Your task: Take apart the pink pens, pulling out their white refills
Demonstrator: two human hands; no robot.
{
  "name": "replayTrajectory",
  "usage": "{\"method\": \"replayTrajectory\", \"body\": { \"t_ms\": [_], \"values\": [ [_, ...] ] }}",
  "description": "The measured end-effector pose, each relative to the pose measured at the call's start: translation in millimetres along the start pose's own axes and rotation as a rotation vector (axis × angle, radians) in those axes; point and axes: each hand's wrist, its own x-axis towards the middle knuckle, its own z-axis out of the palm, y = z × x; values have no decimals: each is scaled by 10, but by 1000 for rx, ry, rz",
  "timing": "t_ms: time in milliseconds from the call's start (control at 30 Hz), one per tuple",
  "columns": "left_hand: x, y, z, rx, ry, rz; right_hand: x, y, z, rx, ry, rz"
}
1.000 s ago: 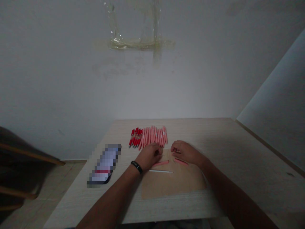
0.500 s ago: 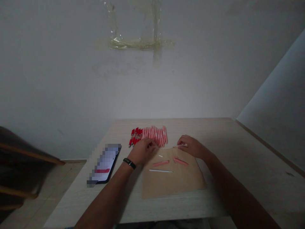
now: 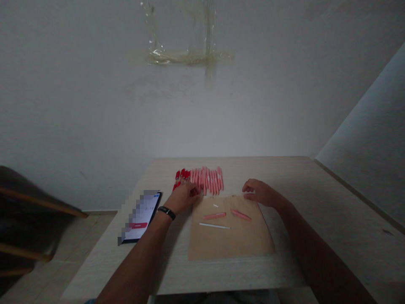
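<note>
A brown paper sheet [image 3: 230, 245] lies flat on the table. My left hand [image 3: 185, 197], with a black band on the wrist, has its fingers curled at the sheet's far left corner; whether they grip anything is hidden. At the far right corner, my right hand [image 3: 260, 193] holds nothing I can see, its thumb and bent fingers apart. On the paper rest a pink pen part [image 3: 215, 215], a second pink pen part [image 3: 241, 214], a slim white pen refill [image 3: 215, 226] and a tiny pale piece [image 3: 215, 205], too small to name.
Behind the sheet, several pink pens [image 3: 210, 179] stand in a row, with several red pieces [image 3: 182, 173] left of them, partly behind my left hand. A phone [image 3: 142, 217] lies at the left on the wooden table [image 3: 268, 169]. The wall [image 3: 234, 126] rises behind.
My hands have moved apart, the left one leftward and the right one slightly rightward, along the sheet's far edge. That edge now shows more fully. The pieces on the paper stay put.
</note>
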Motion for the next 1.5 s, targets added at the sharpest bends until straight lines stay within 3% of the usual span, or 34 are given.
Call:
{"method": "replayTrajectory", "body": {
  "t_ms": [300, 433, 700, 1500],
  "values": [
    [12, 19, 23, 7, 26, 50, 11, -89, -37, -21, 45, -21],
    [3, 183, 95, -32, -19, 104, 31, -241, -6, -15, 36, -46],
    [-49, 529, 262, -58, -116, 260, 51, -566, 125, 19, -103, -76],
    [-43, 520, 299, -88, -135, 213, 57, -541, 141, -25, -123, -89]
  ]
}}
